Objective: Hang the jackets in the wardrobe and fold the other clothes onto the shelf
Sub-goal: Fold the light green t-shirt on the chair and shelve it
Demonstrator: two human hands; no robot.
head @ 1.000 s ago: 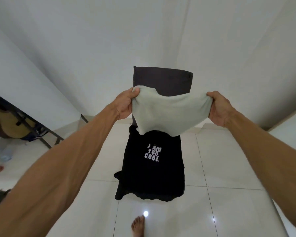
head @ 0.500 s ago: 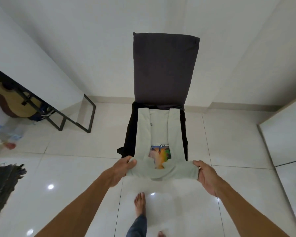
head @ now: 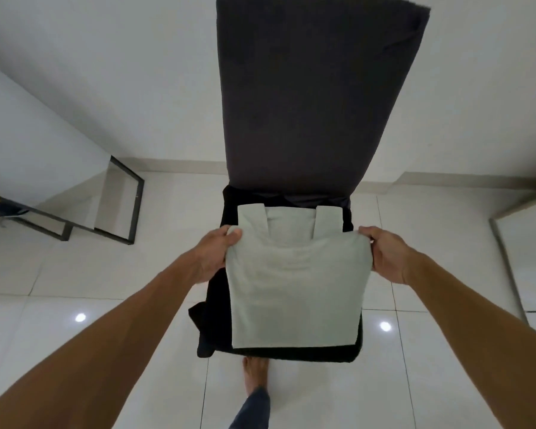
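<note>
A pale green T-shirt (head: 294, 292) lies on the seat of a dark chair (head: 310, 97), on top of a black garment (head: 215, 308) that hangs over the seat's left and front edges. The shirt's lower half is folded up over its upper half, hiding the print. My left hand (head: 217, 253) pinches the folded edge's left corner. My right hand (head: 387, 253) grips the right corner. Both sleeves' folded strips show beyond the fold, near the backrest.
A black metal frame (head: 127, 209) of a white table stands on the floor to the left. White floor tiles surround the chair. My bare foot (head: 254, 376) is just below the seat's front. A pale cabinet edge (head: 508, 258) runs at the right.
The shirt, held up in the air at first, was laid flat on the chair. Both hands have since carried its bottom hem away from me, up over the print.
</note>
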